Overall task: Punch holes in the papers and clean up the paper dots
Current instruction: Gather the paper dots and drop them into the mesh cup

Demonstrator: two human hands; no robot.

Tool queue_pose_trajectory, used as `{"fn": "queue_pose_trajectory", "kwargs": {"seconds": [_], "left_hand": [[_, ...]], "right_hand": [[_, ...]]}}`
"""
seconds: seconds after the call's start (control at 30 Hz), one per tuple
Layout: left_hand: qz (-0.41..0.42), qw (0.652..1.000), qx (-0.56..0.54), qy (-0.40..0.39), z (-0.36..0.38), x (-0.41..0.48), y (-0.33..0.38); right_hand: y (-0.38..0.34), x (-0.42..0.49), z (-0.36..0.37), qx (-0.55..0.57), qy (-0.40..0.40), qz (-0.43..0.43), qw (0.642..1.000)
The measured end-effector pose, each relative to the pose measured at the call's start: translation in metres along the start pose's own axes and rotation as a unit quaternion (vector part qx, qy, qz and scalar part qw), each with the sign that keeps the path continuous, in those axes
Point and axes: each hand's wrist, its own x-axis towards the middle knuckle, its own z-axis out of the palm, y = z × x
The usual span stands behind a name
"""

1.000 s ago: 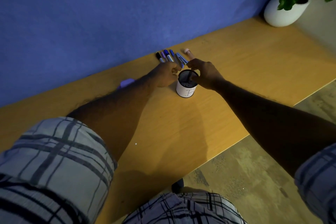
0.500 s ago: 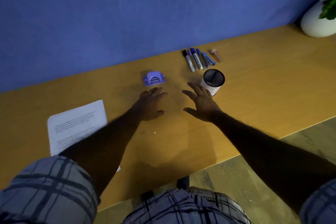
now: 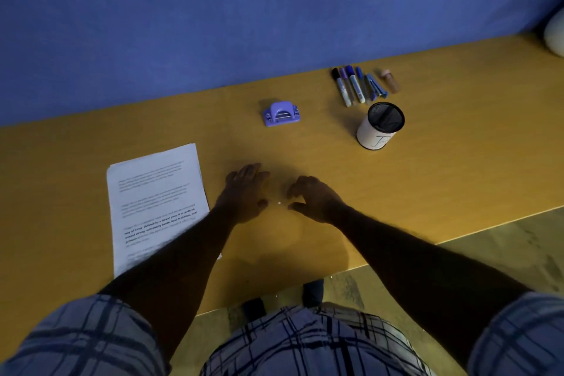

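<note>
Left hand palm down, fingers relaxed, straight. Right hand loosely arched, holding nothing. Tiny round white paper dot between them on smooth yellow-brown bench.

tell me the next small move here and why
Probably the right hand should pinch the white paper dot: it lies loose on the table between that hand and the left hand, both open and holding nothing.
</note>
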Motion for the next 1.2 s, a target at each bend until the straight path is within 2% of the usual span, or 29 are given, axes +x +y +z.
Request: {"fn": "queue_pose_trajectory", "kwargs": {"seconds": [0.17, 0.5, 0.7, 0.83, 1.0, 1.2], "left_hand": [[-0.008, 1.000, 0.004, -0.001, 0.001, -0.007, -0.005], [-0.039, 0.995, -0.055, 0.075, -0.004, -0.023, -0.011], [-0.038, 0.994, -0.068, 0.080, -0.005, -0.027, -0.017], [-0.039, 0.994, -0.062, 0.080, -0.007, -0.029, -0.017], [-0.033, 0.995, -0.058, 0.069, -0.008, -0.031, -0.016], [-0.003, 0.997, -0.038, 0.069, -0.007, -0.028, -0.011]], "right_hand": [[-0.014, 0.002, 0.015, 0.039, 0.024, 0.016, 0.999], [-0.016, 0.008, 0.034, -0.004, 0.088, 0.053, 0.995], [-0.017, 0.012, 0.036, -0.010, 0.078, 0.070, 0.994], [-0.022, 0.019, 0.037, -0.022, 0.040, 0.097, 0.994], [-0.025, 0.022, 0.034, -0.077, -0.003, 0.076, 0.994], [0.006, 0.005, 0.021, 0.070, 0.025, 0.130, 0.989]]}}
